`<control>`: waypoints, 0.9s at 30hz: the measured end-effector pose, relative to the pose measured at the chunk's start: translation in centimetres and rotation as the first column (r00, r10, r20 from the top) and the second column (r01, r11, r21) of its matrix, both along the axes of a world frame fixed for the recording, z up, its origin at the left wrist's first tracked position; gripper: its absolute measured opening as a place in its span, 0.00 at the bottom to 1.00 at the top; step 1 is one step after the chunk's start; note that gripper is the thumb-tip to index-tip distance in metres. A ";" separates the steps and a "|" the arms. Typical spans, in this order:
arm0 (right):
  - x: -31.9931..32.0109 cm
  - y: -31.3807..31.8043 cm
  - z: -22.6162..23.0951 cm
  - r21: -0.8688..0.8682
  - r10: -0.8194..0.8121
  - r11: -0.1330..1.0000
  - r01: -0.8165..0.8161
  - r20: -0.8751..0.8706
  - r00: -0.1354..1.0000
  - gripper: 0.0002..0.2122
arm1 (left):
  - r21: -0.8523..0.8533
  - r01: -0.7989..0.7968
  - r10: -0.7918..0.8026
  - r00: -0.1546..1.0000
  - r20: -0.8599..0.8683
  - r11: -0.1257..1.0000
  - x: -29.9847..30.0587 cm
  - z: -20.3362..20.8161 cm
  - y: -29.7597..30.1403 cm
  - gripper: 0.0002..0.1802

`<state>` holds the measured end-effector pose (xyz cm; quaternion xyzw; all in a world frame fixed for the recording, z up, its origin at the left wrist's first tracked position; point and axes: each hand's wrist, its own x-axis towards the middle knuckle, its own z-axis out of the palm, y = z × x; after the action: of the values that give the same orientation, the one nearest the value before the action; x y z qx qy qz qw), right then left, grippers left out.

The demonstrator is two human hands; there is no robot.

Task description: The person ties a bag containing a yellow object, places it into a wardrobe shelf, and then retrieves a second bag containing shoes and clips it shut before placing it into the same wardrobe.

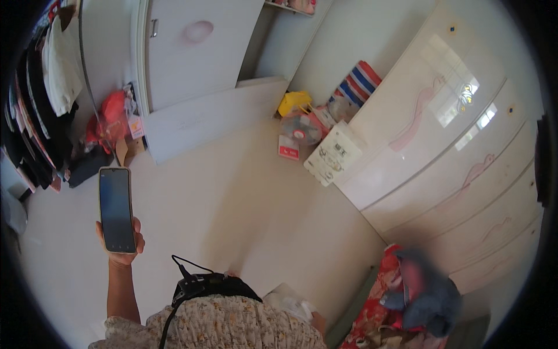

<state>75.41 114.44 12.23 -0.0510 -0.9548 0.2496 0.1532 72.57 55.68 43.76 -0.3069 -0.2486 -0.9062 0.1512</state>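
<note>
My left hand [139, 235] is wrapped around a smartphone [117, 209] in a pale case. The phone stands upright in view with its dark screen facing me. Low in the picture, only a small part of my right hand [318, 321] shows past my patterned top. It is closed at the edge of a crumpled, whitish plastic bag [293, 303]; most of its fingers are hidden. A black strap pack [215, 286] with a cable sits at my waist.
Clothes [35, 110] hang at the left above red bags [110, 119]. Ahead stands a sliding-door cabinet [197, 58]. A white box [334, 154], fan-like round thing [301, 129] and striped bag [357, 84] sit by a glossy wardrobe [430, 128]. Right: red bedding [378, 296] beneath a blurred grey heap [430, 296].
</note>
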 end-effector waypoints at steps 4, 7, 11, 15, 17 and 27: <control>-9.0 1.1 1.8 0.158 0.065 0.986 -0.060 -0.025 0.998 0.08 | -0.043 -0.006 0.007 1.000 0.023 0.999 -7.0 4.5 1.5 0.40; -16.1 -0.8 6.3 -0.447 -0.196 0.865 0.230 0.121 0.973 0.08 | -0.088 0.020 -0.015 0.998 0.059 0.996 -12.6 6.5 1.4 0.40; -28.5 1.9 10.8 0.229 -0.178 0.956 0.186 -0.055 0.983 0.08 | -0.122 0.034 -0.033 0.999 0.006 0.992 -24.2 9.7 2.2 0.40; -40.1 3.5 25.4 -0.244 -0.331 0.932 0.267 -0.279 0.901 0.08 | -0.156 0.123 -0.140 0.985 -0.104 0.980 -33.2 12.9 0.9 0.38; -43.7 -1.7 38.1 -0.898 -0.423 0.398 0.188 0.002 0.906 0.06 | -0.154 0.102 -0.119 0.987 -0.106 0.983 -37.1 15.3 0.4 0.38; -62.2 -6.5 56.3 -0.949 -0.162 0.237 -0.206 -0.247 0.955 0.08 | -0.110 -0.105 0.084 0.980 -0.179 0.988 -51.4 21.8 -0.1 0.39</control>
<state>13.16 107.94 68.48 -0.0833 -0.5613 0.7920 0.2252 21.20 55.62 65.55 -0.3809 -0.3022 -0.8514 0.1968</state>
